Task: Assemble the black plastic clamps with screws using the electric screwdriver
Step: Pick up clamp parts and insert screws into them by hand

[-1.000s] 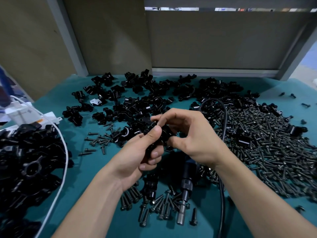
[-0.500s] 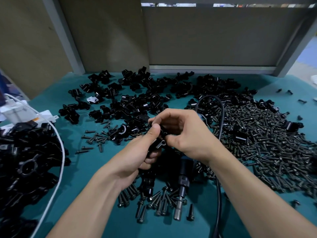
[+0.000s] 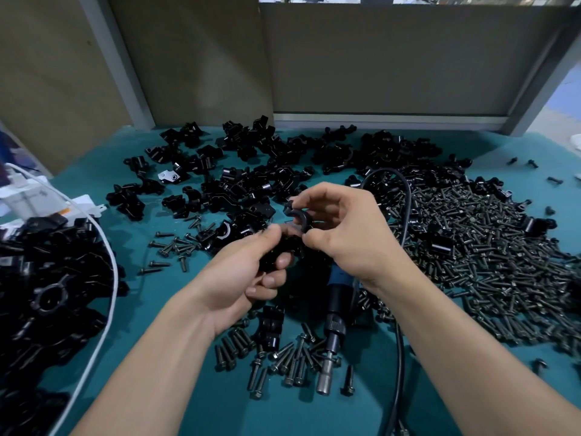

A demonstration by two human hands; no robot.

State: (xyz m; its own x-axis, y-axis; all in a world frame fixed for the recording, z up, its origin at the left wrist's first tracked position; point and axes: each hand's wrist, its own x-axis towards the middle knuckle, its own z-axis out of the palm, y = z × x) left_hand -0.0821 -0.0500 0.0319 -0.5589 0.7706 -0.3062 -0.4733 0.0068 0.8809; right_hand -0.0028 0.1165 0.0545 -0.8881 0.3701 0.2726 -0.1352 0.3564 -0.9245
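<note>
You are holding both hands just above the electric screwdriver (image 3: 335, 313), which is lying on the teal surface (image 3: 188, 391) with its bit pointing toward you. It is parked close, probably so you can grab it once the parts are mated. Your left hand (image 3: 248, 273) is curling its grip around a black clamp piece (image 3: 284, 245). Your right hand (image 3: 344, 236) is pinching a curved clamp half (image 3: 301, 218) between thumb and fingertips, holding it against the other piece — apparently to line up the screw holes. A few loose screws (image 3: 283, 357) are lying beside the screwdriver's bit, within easy reach. The big screw heap (image 3: 487, 247) is spreading to the screwdriver's right, and the unassembled clamp parts (image 3: 251, 177) are lying beyond it.
</note>
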